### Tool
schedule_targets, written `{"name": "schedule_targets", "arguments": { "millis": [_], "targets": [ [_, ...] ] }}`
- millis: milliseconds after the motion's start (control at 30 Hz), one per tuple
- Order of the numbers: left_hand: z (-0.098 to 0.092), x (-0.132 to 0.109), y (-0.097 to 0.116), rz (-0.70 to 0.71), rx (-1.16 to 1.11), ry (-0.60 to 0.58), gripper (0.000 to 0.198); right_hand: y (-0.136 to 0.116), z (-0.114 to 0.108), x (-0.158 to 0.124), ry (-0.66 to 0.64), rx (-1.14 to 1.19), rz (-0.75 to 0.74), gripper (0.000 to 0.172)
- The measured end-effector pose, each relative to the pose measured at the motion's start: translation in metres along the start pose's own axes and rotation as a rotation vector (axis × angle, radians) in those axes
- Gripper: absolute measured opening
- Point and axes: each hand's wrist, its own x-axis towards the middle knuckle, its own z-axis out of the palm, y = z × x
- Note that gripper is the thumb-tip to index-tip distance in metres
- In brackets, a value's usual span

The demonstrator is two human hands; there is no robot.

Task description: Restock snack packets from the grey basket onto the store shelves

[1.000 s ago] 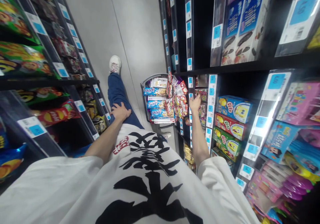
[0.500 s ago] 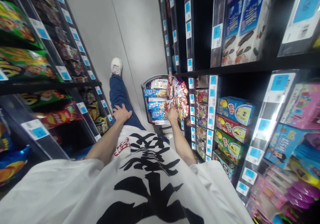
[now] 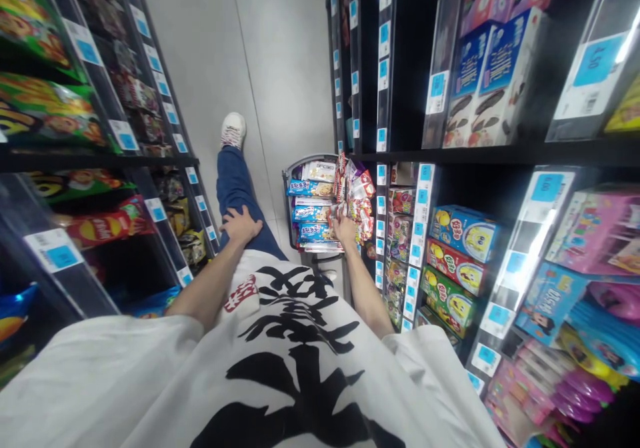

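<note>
Head view: right hand among red packets in the basket

The right hand [image 3: 344,231] bends over the red packets [image 3: 362,216], heaped at the right side of the basket [image 3: 313,158]; its fingertips are unclear, so I cannot tell whether it grips one. The packets point various ways, and the hand hides the long axis of the nearest. Beside them, blue cookie packs [image 3: 309,214] lie lengthwise from left to right. The left hand [image 3: 243,225] is spread, holding nothing, on the trouser leg [image 3: 237,181]. A shelf edge [image 3: 381,225] bounds the heap's right side
</note>
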Motion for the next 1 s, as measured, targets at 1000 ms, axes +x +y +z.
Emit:
{"name": "schedule_targets", "arguments": {
  "millis": [1000],
  "targets": [
    [-0.091,-0.185,0.113,1.189,-0.764,-0.720,0.061,0.013,-0.089,-0.189,0.330,1.590,-0.204,0.062]
  ]
}}
